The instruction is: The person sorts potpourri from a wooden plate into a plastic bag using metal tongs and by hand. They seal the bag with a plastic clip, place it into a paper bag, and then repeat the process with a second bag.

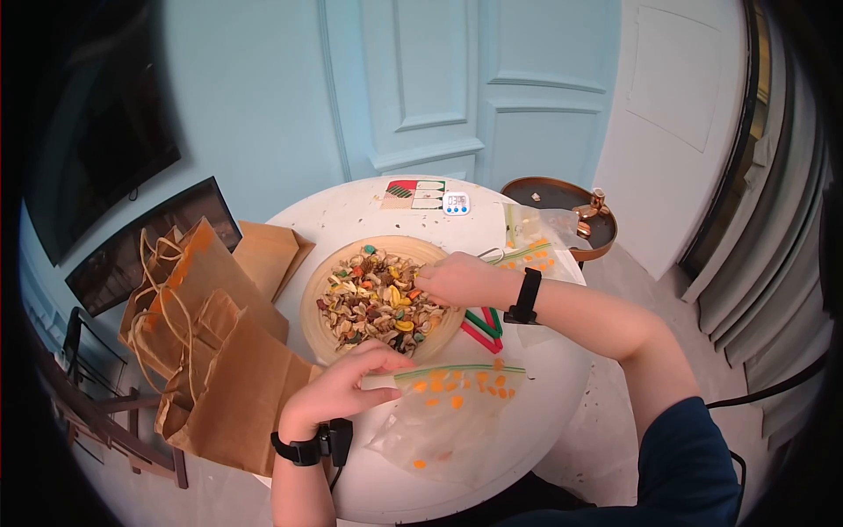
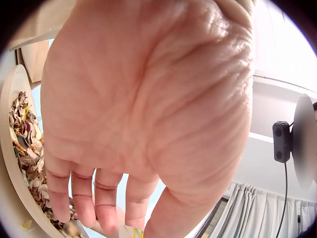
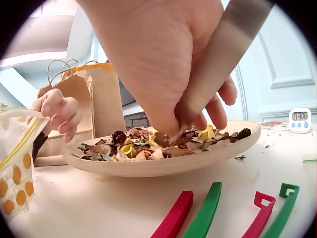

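Observation:
A round wooden plate (image 1: pixel 313 327) holds a heap of dried, potpourri-like pieces (image 1: pixel 373 299), mostly brown with yellow, green and red bits. My right hand (image 1: pixel 470 279) reaches over its right side, fingertips down at the pieces. In the right wrist view it grips a flat silver metal tool (image 3: pixel 223 54) that narrows toward the fingers; its tip is hidden. My left hand (image 1: pixel 347 386) is at the plate's near edge, fingers extended and thumb apart. Its fingertips come right at the corner of a clear zip bag (image 1: pixel 448 417) with orange dots and a green seal strip.
Brown paper bags (image 1: pixel 237 386) crowd the table's left side. Red and green plastic clips (image 1: pixel 483 329) lie right of the plate. Behind are a white timer (image 1: pixel 457 204) and a patterned card (image 1: pixel 415 194). Another dotted bag (image 1: pixel 536 256) lies right, near a round side tray (image 1: pixel 527 187).

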`<state>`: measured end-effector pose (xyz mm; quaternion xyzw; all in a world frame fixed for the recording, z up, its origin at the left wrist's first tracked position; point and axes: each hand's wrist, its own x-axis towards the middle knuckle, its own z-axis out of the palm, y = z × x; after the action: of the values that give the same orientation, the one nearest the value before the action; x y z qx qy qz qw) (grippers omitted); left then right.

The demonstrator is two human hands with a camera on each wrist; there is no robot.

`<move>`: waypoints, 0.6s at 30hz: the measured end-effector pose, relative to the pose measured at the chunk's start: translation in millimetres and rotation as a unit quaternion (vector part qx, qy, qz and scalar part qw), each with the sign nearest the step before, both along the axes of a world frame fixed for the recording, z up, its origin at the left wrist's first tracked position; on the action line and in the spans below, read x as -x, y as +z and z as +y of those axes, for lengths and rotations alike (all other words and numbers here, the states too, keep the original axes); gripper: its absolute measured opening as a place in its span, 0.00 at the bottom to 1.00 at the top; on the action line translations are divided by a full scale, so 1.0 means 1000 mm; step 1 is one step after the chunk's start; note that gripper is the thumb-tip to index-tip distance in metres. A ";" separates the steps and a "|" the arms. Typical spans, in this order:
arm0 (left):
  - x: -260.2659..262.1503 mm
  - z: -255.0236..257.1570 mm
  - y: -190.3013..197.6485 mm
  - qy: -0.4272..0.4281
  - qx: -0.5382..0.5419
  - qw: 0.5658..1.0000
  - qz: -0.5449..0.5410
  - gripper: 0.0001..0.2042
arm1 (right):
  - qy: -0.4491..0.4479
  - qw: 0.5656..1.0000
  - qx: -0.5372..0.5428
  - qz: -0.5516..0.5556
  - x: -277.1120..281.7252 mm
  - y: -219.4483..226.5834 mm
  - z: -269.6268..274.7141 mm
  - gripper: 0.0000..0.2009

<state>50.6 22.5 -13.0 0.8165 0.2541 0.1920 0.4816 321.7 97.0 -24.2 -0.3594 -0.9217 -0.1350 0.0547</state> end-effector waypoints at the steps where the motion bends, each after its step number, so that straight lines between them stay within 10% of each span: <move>1: 0.000 0.001 0.000 0.001 0.000 1.000 0.000 0.16 | -0.007 1.000 -0.001 -0.017 0.002 0.000 0.001 0.09; 18: 0.000 0.006 -0.011 -0.013 0.007 0.998 0.055 0.17 | -0.047 0.987 0.073 0.133 -0.021 0.018 -0.019 0.09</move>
<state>51.1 28.2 -24.3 0.8257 0.2707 0.1392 0.4749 343.0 77.6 -6.3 -0.4204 -0.8955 -0.0211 0.1446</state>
